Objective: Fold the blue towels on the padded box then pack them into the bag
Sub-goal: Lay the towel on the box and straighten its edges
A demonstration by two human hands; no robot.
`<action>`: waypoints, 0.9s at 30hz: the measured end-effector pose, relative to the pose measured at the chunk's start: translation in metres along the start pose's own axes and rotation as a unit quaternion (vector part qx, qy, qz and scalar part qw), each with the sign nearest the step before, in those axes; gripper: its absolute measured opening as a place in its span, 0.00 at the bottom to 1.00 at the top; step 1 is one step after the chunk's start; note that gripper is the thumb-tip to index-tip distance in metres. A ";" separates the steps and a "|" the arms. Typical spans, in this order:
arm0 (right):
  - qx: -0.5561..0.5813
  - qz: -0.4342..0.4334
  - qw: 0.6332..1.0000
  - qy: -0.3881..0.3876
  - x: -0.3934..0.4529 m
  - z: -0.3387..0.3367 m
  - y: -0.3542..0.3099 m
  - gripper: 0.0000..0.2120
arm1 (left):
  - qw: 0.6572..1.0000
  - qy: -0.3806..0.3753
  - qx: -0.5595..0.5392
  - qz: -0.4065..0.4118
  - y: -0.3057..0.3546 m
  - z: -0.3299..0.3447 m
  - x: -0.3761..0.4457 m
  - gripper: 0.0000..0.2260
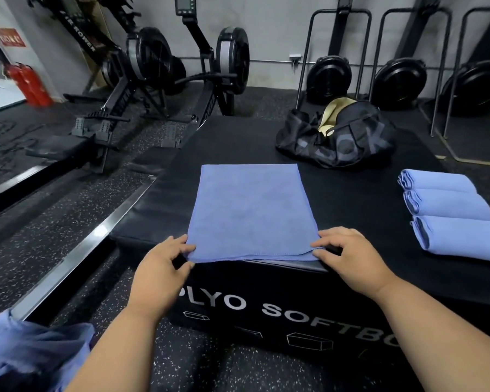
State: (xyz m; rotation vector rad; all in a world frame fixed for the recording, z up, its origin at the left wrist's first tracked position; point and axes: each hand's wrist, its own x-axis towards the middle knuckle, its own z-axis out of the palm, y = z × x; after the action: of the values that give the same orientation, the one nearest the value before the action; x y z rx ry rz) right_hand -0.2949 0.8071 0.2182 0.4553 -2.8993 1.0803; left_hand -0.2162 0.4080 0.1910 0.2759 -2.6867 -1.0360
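- Blue crumpled cloth bunches at the near left, low down by the speckled rubber floor.
- Bare forearms reach in; the left hand pinches the near left corner of the flat blue microfibre towel, thumb underneath, fingers curled on top.
- Opposite, the right hand grips the near right corner, fingertips pressed over the hem.
- That towel lies smooth, a doubled rectangle, its near edge flush with the front rim of the black padded vinyl box, which has pale lettering on its front face.
- Off to the right on the same top, three rolled blue towels sit side by side, touching, layered ends facing left.
- Further back, a black duffel bag slumps open on the box, showing a cream lining.
- Behind it all, black rowing machines stand against the grey wall, and a red fire extinguisher stands at far left.
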 end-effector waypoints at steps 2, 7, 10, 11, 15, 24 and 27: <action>-0.002 -0.002 1.000 0.006 0.000 0.001 -0.001 0.08 | 1.000 0.018 0.005 0.006 -0.002 0.001 0.002 0.15; 0.079 0.008 0.996 0.032 -0.002 -0.002 -0.002 0.11 | 0.999 0.013 -0.005 0.034 -0.008 -0.003 0.004 0.09; 0.130 0.026 0.991 0.019 -0.002 -0.006 -0.002 0.10 | 0.999 -0.008 -0.009 0.052 -0.010 -0.009 0.006 0.11; 0.135 0.030 0.990 0.013 -0.002 -0.007 -0.001 0.09 | 0.998 -0.013 -0.008 0.061 -0.011 -0.011 0.006 0.12; 0.074 0.012 0.997 -0.008 -0.003 -0.011 0.003 0.10 | 0.995 -0.022 0.006 0.094 -0.018 -0.010 0.006 0.13; 0.011 -0.020 0.999 -0.039 -0.003 -0.017 0.006 0.14 | 0.993 -0.009 0.045 0.111 -0.018 -0.005 0.005 0.17; 0.026 -0.010 0.999 -0.032 -0.002 -0.015 0.005 0.13 | 0.991 0.001 0.056 0.118 -0.017 -0.004 0.006 0.18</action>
State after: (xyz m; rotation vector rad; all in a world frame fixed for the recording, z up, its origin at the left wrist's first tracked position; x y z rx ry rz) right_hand -0.2955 0.8209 0.2258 0.5293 -2.9211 1.1608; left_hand -0.2198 0.3914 0.1833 -0.0206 -2.6981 -0.8156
